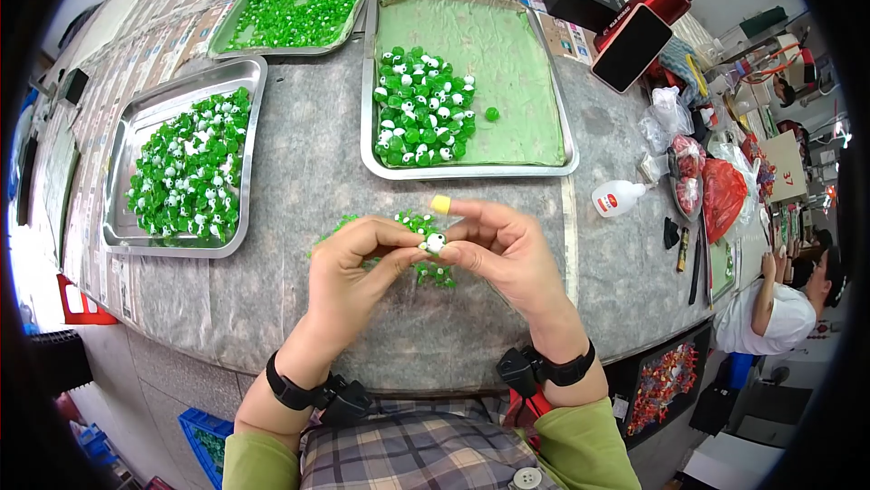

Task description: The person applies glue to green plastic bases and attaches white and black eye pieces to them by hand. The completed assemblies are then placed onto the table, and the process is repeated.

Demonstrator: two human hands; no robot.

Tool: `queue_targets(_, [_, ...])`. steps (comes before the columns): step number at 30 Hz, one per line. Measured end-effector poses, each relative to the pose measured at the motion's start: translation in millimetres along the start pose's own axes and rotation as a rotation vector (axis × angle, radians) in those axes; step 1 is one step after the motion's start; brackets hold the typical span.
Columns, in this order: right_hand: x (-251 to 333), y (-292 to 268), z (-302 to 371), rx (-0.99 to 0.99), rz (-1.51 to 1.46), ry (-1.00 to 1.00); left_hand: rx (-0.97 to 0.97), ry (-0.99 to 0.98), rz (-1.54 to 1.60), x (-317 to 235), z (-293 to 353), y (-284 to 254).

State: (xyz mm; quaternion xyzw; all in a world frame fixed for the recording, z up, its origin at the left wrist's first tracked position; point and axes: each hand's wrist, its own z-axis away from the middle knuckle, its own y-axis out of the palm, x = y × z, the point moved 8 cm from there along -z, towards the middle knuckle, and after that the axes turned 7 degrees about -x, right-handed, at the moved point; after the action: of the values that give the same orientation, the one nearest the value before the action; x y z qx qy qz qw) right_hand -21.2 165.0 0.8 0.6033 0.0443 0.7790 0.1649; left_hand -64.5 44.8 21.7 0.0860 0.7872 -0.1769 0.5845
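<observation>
My left hand (355,271) and my right hand (509,262) meet over the near middle of the table. Their thumbs and fingers pinch a small white ball-like piece with black dots (436,243) between them. A bit of green shows at its left side; the fingertips cover the rest. Yellow tape (441,205) wraps the tip of my raised right index finger. Under and around the hands lie several tiny green pieces (435,275) with white dots, partly hidden by my fingers.
Ahead, a green-lined metal tray (517,64) carries green and white balls. Another metal tray (254,164) at left holds similar pieces; a farther tray (222,28) holds small green ones. At right are a white bottle (618,197), a phone (632,48) and a seated person (770,313).
</observation>
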Motion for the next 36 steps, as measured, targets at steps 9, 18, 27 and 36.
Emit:
queue_targets(9, [7.3, -1.1, 0.1, 0.081, 1.117, -0.344, -0.495, -0.300, 1.457, 52.4, -19.3, -83.3])
queue_targets(18, [0.1, 4.4, -0.5, 0.039, 1.255, -0.421, -0.144, -0.407, 0.691, 29.7, -2.0, -19.0])
queue_targets(27, [-4.4, 0.6, -1.3, -0.013, -0.149, -0.024, 0.032, -0.146, 0.225, 1.8, 9.5, 14.6])
queue_targets(36, [56.5, -32.3, 18.2, -0.333, 0.418, -0.612, -0.081, -0.438, 0.544, 29.7, 12.1, 3.2])
